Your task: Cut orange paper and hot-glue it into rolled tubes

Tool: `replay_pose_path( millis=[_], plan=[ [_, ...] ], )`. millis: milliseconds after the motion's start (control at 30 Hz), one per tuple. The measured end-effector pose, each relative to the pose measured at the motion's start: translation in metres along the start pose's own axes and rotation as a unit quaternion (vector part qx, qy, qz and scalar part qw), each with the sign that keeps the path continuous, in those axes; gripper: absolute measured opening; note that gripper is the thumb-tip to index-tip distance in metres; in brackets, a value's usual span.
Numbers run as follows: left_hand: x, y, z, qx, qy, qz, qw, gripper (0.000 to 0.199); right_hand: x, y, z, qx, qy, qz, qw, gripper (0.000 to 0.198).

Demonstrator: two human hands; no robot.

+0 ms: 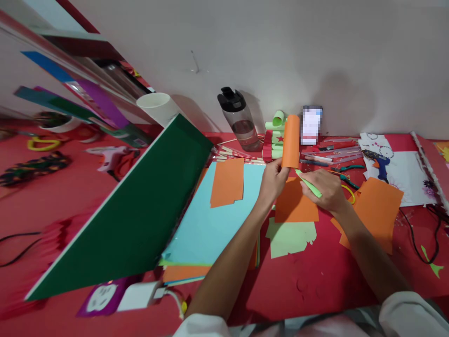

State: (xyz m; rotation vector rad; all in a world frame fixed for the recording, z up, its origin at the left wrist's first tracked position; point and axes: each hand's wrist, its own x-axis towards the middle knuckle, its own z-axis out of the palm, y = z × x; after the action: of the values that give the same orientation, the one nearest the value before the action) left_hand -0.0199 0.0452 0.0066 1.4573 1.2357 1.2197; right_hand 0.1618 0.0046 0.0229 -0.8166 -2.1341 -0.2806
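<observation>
An orange paper tube (291, 140) stands nearly upright in my left hand (272, 181), whose fingers close on its lower end. My right hand (324, 187) grips a slim light-green pen-like stick (308, 183), its tip just below the tube's bottom edge. Beneath both hands lies an orange paper sheet (294, 208), partly over a torn pale-green paper piece (293, 238). Behind the left hand are several pale-green paper rolls (278, 118) with a red band and a star. More orange sheets (377, 210) lie right of my right hand.
A large green board (133, 210) leans at left beside blue paper sheets (210, 220). A water bottle (242, 124) and a phone (311, 124) stand against the wall. Pliers (347, 173), glue sticks (336, 157) and a blue glue gun (381, 164) lie at right.
</observation>
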Motion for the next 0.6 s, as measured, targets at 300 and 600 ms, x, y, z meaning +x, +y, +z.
replay_pose_path(
  millis=[300, 600],
  plan=[
    [-0.0006, 0.004, -0.0002, 0.009, -0.005, -0.006, 1.0, 0.017, -0.0003, 0.0001, 0.0021, -0.023, -0.009, -0.003, 1.0, 0.025],
    [-0.0006, 0.0042, 0.0001, 0.01, -0.007, -0.001, 1.0, 0.019, -0.0022, 0.0007, 0.0025, -0.023, -0.033, 0.019, 0.999, 0.024]
  ],
)
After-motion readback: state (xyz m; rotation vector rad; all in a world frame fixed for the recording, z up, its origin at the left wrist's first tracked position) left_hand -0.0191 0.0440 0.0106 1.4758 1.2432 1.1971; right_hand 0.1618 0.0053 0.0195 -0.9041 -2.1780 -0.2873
